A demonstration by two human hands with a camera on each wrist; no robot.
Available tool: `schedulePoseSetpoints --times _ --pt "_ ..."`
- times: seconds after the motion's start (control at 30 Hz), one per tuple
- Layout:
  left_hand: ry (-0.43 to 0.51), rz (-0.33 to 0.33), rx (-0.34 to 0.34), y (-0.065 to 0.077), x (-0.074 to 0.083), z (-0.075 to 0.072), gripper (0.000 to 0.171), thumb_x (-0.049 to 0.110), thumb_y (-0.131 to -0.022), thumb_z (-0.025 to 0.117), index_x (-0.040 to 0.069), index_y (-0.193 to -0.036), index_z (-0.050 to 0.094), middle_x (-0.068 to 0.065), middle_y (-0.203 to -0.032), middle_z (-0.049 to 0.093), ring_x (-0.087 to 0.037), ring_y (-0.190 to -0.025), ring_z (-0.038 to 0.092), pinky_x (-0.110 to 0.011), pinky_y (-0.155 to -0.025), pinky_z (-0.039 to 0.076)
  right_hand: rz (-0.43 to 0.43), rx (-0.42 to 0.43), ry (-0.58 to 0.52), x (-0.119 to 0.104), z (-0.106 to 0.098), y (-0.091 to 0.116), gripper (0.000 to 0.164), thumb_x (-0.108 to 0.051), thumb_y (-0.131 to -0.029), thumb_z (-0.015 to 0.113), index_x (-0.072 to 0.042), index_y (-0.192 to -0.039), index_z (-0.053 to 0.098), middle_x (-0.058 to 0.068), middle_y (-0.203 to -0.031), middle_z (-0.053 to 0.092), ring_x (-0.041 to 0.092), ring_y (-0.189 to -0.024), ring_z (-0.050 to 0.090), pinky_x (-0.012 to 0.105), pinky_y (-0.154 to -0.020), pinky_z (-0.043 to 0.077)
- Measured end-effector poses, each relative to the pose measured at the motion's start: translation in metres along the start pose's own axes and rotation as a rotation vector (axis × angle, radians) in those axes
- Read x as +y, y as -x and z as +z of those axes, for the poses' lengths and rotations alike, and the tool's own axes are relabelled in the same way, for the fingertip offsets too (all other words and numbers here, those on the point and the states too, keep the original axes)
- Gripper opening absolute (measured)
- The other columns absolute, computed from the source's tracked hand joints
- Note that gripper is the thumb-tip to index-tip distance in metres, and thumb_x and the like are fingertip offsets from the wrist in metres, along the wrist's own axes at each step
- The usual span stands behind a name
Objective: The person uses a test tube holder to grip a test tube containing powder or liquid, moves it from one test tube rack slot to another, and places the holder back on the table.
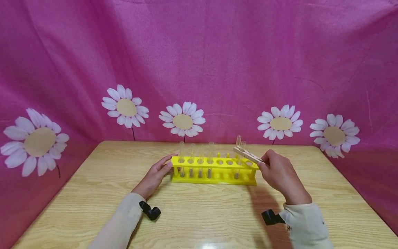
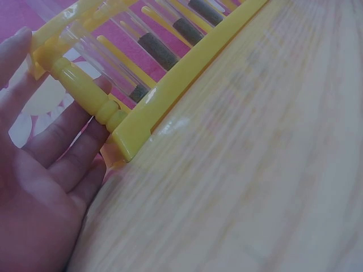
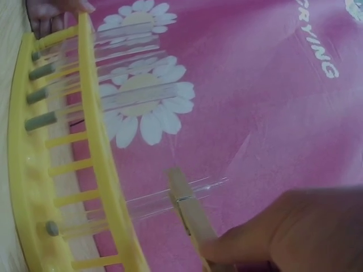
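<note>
A yellow test tube rack [image 1: 214, 180] stands on the table. My left hand [image 1: 157, 174] grips its left end, thumb at the top plate and fingers behind the end post [image 2: 85, 88]. Several glass test tubes with dark grey contents [image 2: 159, 51] stand in the left holes. My right hand [image 1: 280, 173] holds a wooden test tube clamp [image 1: 247, 154] over the rack's right part. The clamp's tip is at a test tube [image 3: 153, 205] whose bottom holds a little grey matter. Two glass rims show there in the head view; whether both are separate tubes I cannot tell.
The wooden table [image 1: 199, 214] carries the rack near its back edge. A pink cloth with daisies [image 1: 217, 69] hangs behind and at both sides. Black wrist cameras sit on the left sleeve [image 1: 116, 221] and the right sleeve [image 1: 308, 224].
</note>
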State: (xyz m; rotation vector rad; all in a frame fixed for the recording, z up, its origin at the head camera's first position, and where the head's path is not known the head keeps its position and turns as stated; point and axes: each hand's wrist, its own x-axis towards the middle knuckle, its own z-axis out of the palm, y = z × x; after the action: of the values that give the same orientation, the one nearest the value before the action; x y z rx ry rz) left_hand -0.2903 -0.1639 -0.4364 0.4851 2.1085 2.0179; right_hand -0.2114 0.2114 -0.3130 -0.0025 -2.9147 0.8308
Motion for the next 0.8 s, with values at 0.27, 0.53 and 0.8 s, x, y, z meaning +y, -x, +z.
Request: schedulePoseSetpoints --times 0.27,0.53,0.8 --pt "-0.008 0.002 0.004 -0.0008 -0.0016 0.0005 0.054 0.044 -0.099 0.050 0.021 -0.148 0.040 0.000 -0.146 0.042 -0.025 -0.126 0.046 -0.046 -0.110 0.033 -0.058 0.124 -0.034 -0.0046 -0.0042 0.0033 0.016 -0.012 -0.094 0.060 0.000 -0.104 0.055 0.013 -0.086 0.059 0.024 -0.070 0.049 0.029 -0.055 0.046" --pt "-0.003 -0.002 0.007 -0.0002 -0.0015 -0.0003 0.045 0.043 -0.099 0.049 0.031 -0.143 0.045 0.002 -0.145 0.043 -0.024 -0.123 0.047 -0.044 -0.110 0.034 -0.034 0.167 -0.074 -0.0083 -0.0057 0.0049 0.018 -0.014 -0.095 0.059 -0.001 -0.107 0.054 0.014 -0.089 0.058 0.025 -0.070 0.050 0.028 -0.055 0.047" --pt "-0.012 -0.003 0.009 -0.0002 -0.0016 0.0002 0.046 0.045 -0.099 0.049 0.032 -0.142 0.045 0.001 -0.146 0.042 -0.025 -0.124 0.046 -0.044 -0.110 0.033 -0.041 0.211 -0.089 -0.0100 -0.0059 0.0057 0.018 -0.013 -0.095 0.059 -0.001 -0.107 0.054 0.016 -0.090 0.058 0.024 -0.069 0.049 0.028 -0.053 0.047"
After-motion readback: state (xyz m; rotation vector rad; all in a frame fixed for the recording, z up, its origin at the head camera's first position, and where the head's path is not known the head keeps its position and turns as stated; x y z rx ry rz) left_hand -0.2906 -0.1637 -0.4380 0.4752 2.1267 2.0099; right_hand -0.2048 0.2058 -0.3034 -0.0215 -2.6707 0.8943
